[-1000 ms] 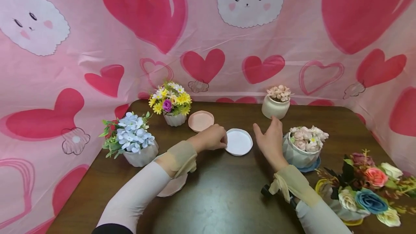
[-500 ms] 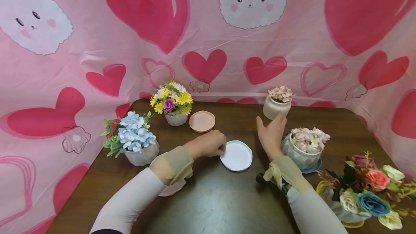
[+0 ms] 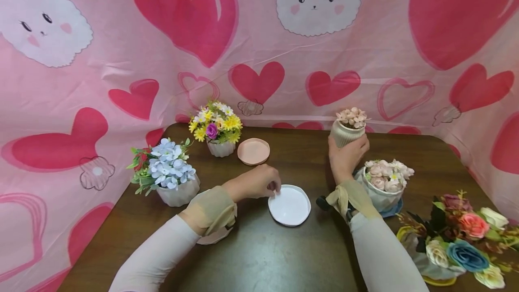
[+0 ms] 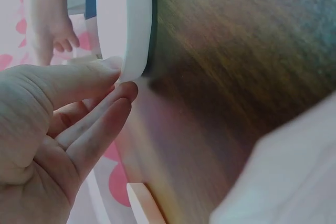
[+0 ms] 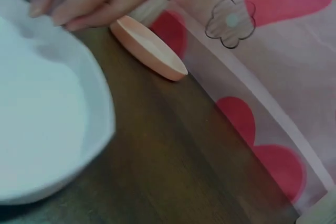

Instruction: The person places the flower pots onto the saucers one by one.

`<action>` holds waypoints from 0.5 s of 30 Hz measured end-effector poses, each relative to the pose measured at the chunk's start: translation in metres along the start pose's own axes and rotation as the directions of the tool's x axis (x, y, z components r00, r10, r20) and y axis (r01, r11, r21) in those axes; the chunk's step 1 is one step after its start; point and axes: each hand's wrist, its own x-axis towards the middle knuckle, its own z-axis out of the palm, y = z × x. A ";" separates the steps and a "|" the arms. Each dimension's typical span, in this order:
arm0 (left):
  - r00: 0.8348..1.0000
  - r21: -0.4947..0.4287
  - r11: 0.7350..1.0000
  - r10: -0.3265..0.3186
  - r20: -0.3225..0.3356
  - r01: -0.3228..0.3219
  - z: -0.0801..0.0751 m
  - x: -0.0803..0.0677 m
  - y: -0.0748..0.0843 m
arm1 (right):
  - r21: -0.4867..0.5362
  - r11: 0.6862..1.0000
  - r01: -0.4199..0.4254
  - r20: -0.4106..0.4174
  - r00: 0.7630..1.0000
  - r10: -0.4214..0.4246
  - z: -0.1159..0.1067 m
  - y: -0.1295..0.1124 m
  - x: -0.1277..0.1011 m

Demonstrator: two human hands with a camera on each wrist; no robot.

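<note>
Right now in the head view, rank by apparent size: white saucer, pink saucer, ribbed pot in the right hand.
1. White saucer, though it is nearest the camera.
2. Pink saucer.
3. Ribbed pot, partly hidden by the right hand; close to the pink saucer, so unsure.

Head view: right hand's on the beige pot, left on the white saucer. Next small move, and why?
Probably lift the beige pot and carry it toward the white saucer. The right hand is wrapped round the pot's lower body at the back of the table, while the left hand pinches the saucer's near rim; the saucer lies bare. The pot by the right forearm already sits on a blue one.
</note>
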 end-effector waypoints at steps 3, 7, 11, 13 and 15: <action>1.000 -0.028 1.000 -0.009 0.014 0.009 0.000 -0.001 -0.001 | -0.002 0.999 -0.052 -0.006 0.999 0.052 0.003 0.003 0.004; 1.000 -0.056 0.998 -0.014 0.022 0.016 0.000 -0.004 0.000 | -0.009 0.996 -0.093 -0.018 0.996 0.093 0.007 0.009 0.007; 1.000 -0.086 0.996 -0.020 0.021 0.022 0.001 -0.007 0.000 | -0.016 0.993 -0.116 -0.032 0.993 0.115 0.012 0.015 0.011; 1.000 -0.094 0.995 -0.023 0.019 0.025 0.001 -0.008 0.000 | -0.013 0.992 -0.124 -0.037 0.992 0.124 0.015 0.018 0.014; 1.000 -0.104 0.994 -0.027 0.015 0.029 0.002 -0.009 -0.001 | -0.008 0.991 -0.133 -0.041 0.990 0.133 0.018 0.019 0.017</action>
